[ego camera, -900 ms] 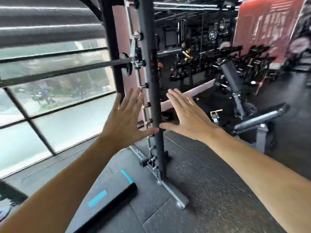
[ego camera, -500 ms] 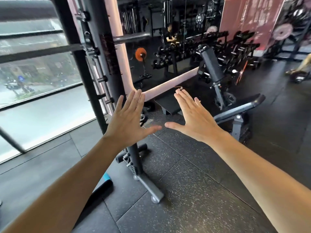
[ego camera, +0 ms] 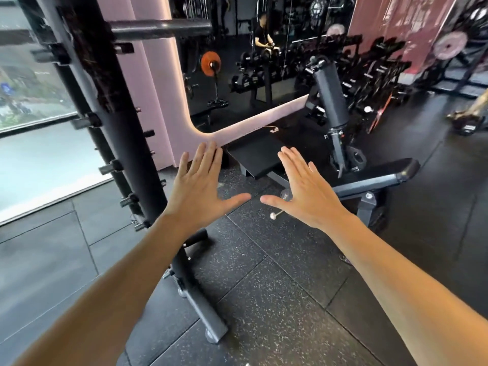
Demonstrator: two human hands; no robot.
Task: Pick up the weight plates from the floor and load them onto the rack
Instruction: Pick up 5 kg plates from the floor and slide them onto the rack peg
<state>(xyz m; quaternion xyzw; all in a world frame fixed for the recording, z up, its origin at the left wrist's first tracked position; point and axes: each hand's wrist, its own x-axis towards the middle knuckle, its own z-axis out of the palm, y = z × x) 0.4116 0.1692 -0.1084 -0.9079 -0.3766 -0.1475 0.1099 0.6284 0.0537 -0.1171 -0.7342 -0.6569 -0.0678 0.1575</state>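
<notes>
Both hands, left (ego camera: 196, 191) and right (ego camera: 307, 192), hover spread and empty. No plates are loaded yet; one possible plate (ego camera: 286, 196) lies on the floor (ego camera: 277, 286) at twelve o'clock, rack (ego camera: 113, 122) at ten.

Bench (ego camera: 369, 180) right of rack (ego camera: 126, 143)

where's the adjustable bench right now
In the head view the adjustable bench stands on the right, just beyond the right hand, its raised backrest in front of the dumbbell racks.
</notes>
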